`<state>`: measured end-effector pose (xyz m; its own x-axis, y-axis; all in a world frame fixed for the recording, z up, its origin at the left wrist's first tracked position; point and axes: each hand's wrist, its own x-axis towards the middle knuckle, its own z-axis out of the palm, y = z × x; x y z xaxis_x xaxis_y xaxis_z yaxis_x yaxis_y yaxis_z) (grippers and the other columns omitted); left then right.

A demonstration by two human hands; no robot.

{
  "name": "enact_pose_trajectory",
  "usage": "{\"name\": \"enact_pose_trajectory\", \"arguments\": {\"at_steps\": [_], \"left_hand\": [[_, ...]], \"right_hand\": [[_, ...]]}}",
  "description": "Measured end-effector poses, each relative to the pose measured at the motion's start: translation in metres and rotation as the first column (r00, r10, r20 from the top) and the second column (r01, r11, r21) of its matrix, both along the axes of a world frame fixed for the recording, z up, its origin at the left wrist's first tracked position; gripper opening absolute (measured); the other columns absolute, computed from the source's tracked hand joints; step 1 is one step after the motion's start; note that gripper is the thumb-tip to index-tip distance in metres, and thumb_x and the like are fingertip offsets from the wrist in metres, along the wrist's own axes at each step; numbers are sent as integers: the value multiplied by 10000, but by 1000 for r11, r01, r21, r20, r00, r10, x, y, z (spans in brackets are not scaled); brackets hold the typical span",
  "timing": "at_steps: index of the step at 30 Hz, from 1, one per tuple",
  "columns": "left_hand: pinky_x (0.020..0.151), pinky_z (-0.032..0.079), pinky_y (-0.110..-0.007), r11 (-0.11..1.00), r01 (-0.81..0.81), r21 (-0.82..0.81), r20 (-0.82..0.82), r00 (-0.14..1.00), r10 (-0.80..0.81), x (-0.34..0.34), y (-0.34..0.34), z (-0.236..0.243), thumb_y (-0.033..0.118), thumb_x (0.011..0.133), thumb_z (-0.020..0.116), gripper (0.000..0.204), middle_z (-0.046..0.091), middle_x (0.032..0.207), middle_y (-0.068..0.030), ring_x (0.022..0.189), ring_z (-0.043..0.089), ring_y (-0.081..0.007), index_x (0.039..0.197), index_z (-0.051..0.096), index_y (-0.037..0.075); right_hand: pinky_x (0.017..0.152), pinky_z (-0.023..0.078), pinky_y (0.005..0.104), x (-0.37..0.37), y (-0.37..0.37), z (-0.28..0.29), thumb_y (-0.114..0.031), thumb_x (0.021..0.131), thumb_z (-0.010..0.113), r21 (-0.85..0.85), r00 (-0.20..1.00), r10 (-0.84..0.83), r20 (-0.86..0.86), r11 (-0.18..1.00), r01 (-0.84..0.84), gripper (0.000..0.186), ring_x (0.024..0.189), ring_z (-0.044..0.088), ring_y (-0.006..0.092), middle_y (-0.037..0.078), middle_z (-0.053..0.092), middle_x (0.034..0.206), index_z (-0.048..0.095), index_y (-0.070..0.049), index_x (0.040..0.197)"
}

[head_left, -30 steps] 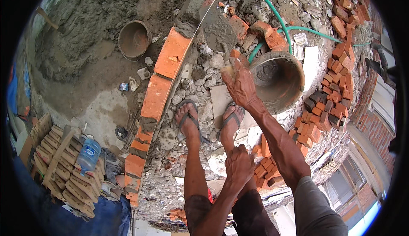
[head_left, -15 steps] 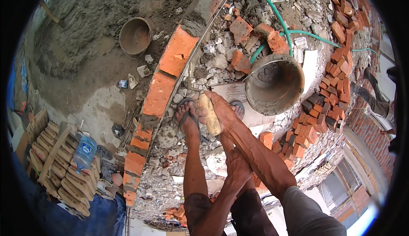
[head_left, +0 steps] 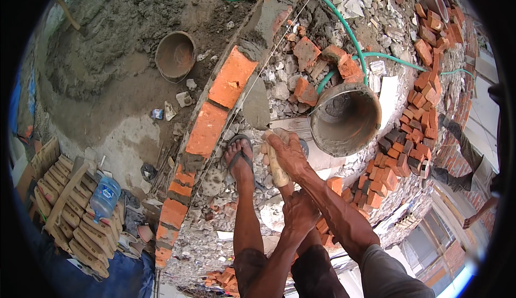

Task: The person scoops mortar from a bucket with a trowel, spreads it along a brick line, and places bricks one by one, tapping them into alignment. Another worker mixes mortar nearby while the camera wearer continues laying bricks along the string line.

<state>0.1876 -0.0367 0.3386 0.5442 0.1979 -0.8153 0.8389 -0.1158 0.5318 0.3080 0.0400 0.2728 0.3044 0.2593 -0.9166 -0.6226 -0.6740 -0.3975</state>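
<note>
My right hand point(head_left: 285, 153) grips the wooden handle point(head_left: 277, 166) of a trowel. Its mortar-coloured blade point(head_left: 255, 102) points forward, beside a narrow row of orange bricks point(head_left: 233, 77) with grey mortar and a taut string along it. My left hand point(head_left: 295, 209) is lower, below my right hand over my right leg, fingers curled; what is in it, if anything, is hidden. To the right of the blade stands a mortar-stained bucket point(head_left: 368, 120). My sandalled left foot point(head_left: 242, 158) rests on rubble beside the brick row.
Wet mortar point(head_left: 91, 40), a smaller bucket point(head_left: 174, 56), stacked sacks point(head_left: 80, 223) and a water jug point(head_left: 105, 198) lie left. A green hose point(head_left: 352, 40) crosses rubble. Loose bricks point(head_left: 424, 104) are piled right, where another person's trousered leg point(head_left: 462, 153) and hand point(head_left: 473, 217) show at the rim.
My right hand has come down and left from beside the bucket, then slightly back right, bringing the trowel into clearer view. At the right, the other person shows more.
</note>
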Motion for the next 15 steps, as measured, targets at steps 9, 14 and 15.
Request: {"name": "enact_pose_trajectory", "arguments": {"at_steps": [9, 14, 15], "left_hand": [[718, 549, -490, 1000, 11, 25, -33, 999, -10, 2, 2, 1, 208, 763, 691, 318, 636, 921, -227, 833, 655, -391, 963, 622, -29], [712, 546, -493, 998, -64, -10, -25, 998, 64, 2, 1, 2, 206, 760, 686, 324, 634, 910, -224, 824, 652, -397, 964, 612, -34], [714, 546, -493, 997, -79, 5, -14, 997, 79, 3, 1, 3, 204, 758, 687, 330, 633, 911, -225, 828, 652, -399, 969, 609, -38]], "right_hand": [[786, 499, 463, 175, 51, -12, -331, 957, 578, -392, 89, 506, 858, 757, -523, 448, 854, 639, 405, 252, 655, 885, 551, 47, 1196], [750, 497, 477, 211, 76, 3, -300, 958, 554, -426, -40, 595, 803, 526, -737, 357, 807, 629, 408, 238, 637, 831, 598, 48, 1026], [759, 500, 467, 209, 73, 5, -319, 969, 542, -446, -71, 666, 743, 414, -794, 373, 809, 635, 408, 235, 643, 829, 597, 48, 1015]]}}
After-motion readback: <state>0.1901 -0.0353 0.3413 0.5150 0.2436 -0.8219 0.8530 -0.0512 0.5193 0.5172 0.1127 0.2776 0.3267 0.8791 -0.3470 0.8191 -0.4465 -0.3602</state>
